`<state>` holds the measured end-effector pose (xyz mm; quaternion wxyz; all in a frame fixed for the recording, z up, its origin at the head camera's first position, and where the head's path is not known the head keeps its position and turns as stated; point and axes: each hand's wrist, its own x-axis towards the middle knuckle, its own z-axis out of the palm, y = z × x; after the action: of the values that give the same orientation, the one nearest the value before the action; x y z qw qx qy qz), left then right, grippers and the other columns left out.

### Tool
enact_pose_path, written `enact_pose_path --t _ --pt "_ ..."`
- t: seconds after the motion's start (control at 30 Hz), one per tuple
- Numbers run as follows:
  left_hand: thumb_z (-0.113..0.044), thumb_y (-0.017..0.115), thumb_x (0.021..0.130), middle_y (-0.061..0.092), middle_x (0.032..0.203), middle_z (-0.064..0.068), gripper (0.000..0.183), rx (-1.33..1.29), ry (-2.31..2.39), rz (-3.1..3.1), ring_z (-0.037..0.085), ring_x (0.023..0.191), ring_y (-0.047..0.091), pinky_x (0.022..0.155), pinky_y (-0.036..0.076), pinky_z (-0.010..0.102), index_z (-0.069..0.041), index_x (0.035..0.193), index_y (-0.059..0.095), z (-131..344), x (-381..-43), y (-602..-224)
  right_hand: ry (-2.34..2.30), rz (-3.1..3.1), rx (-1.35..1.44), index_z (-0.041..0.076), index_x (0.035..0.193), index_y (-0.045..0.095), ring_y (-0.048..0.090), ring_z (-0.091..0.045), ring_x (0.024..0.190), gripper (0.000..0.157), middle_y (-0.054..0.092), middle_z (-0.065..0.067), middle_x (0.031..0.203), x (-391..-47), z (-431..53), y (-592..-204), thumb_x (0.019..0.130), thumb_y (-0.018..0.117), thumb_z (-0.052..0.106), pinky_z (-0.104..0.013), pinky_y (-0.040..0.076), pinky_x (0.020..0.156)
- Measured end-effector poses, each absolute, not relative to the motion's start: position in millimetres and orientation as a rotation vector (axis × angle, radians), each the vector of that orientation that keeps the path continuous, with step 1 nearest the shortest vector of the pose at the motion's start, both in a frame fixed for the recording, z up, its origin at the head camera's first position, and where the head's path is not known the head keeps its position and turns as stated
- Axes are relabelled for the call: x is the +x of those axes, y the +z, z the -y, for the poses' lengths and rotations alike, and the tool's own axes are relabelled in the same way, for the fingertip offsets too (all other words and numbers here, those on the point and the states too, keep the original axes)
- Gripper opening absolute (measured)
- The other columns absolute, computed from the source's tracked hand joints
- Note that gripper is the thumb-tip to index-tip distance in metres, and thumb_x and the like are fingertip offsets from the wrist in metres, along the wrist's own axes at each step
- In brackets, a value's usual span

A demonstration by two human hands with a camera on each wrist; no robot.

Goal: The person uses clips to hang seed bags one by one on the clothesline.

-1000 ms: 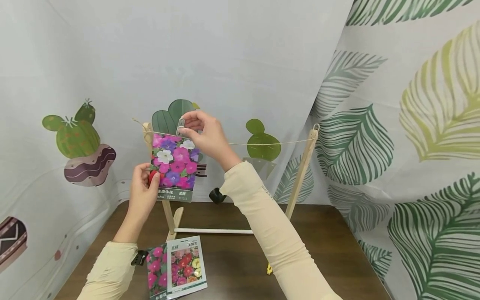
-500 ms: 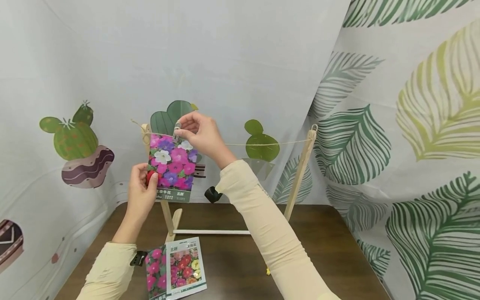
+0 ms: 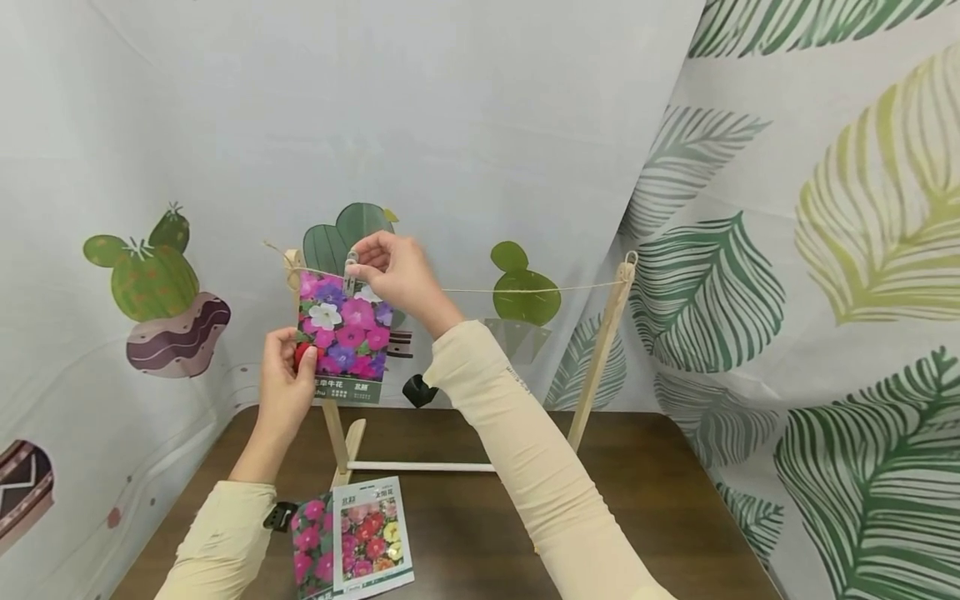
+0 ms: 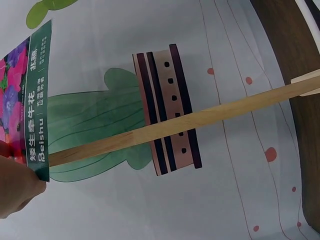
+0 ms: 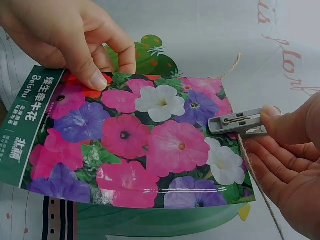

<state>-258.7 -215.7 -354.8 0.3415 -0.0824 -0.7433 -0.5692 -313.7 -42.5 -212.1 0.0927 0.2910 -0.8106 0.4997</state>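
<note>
A flower seed packet [image 3: 349, 325] with pink, purple and white blooms hangs upright at the string [image 3: 525, 290], near the stand's left post. My left hand [image 3: 285, 379] pinches its lower left edge between thumb and fingers. At the packet's top edge, a grey clothespin [image 5: 237, 122] lies over both packet and string in the right wrist view. My right hand [image 3: 401, 275] holds the clothespin's tail end with thumb and fingers. In the left wrist view only the packet's green lower strip [image 4: 39, 105] and part of my left hand show.
Two more seed packets, one with a white border [image 3: 372, 533] and one with pink flowers [image 3: 312, 542], lie overlapping on the brown table [image 3: 465, 517]. The wooden stand has a right post [image 3: 603, 350] and a white crossbar [image 3: 420, 467]. A printed curtain hangs behind.
My right hand has moved slightly down and left, bringing the clothespin from above the string down over the packet's top edge. The left hand keeps its hold on the packet.
</note>
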Motion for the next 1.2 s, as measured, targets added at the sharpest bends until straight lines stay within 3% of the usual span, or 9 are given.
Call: enact_pose_path --t 0.4,0.57,0.8,1.2 --pt "0.006 0.048 0.095 0.052 0.087 0.007 0.031 -0.189 -1.522 1.925 0.003 0.072 0.046 0.062 0.038 0.012 0.011 0.123 0.036 207.5 -261.5 -352.2 1.387 2.45 0.827 0.005 0.117 0.063 0.062 -0.013 0.094 0.028 0.065 -0.004 0.103 -311.3 42.7 -211.1 0.092 0.066 0.017 -0.018 0.049 0.078" --pt "0.006 0.048 0.095 0.049 0.09 0.009 0.031 -0.119 -1.532 1.961 0.004 0.075 0.044 0.066 0.036 0.013 0.015 0.122 0.038 199.3 -248.7 -340.9 1.37 2.468 0.832 0.004 0.123 0.061 0.063 -0.015 0.099 0.033 0.065 -0.007 0.109 -310.7 41.4 -217.4 0.093 0.063 0.018 -0.019 0.049 0.081" --pt "-0.004 0.053 0.096 0.046 0.103 0.007 0.032 -0.049 -1.521 1.991 0.003 0.089 0.045 0.079 0.037 0.018 0.009 0.124 0.041 210.2 -267.6 -362.2 1.375 2.439 0.833 0.004 0.124 0.06 0.063 -0.015 0.099 0.034 0.066 -0.008 0.109 -309.8 40.0 -224.8 0.093 0.063 0.018 -0.018 0.049 0.08" --pt "0.004 0.05 0.092 0.049 0.104 0.016 0.028 -0.075 -1.521 1.858 0.005 0.089 0.045 0.079 0.037 0.021 0.015 0.118 0.043 196.5 -243.6 -341.7 1.255 2.323 0.936 0.003 0.132 0.054 0.061 -0.016 0.107 0.039 0.063 -0.01 0.117 -306.0 36.8 -231.3 0.095 0.061 0.015 -0.016 0.044 0.09"
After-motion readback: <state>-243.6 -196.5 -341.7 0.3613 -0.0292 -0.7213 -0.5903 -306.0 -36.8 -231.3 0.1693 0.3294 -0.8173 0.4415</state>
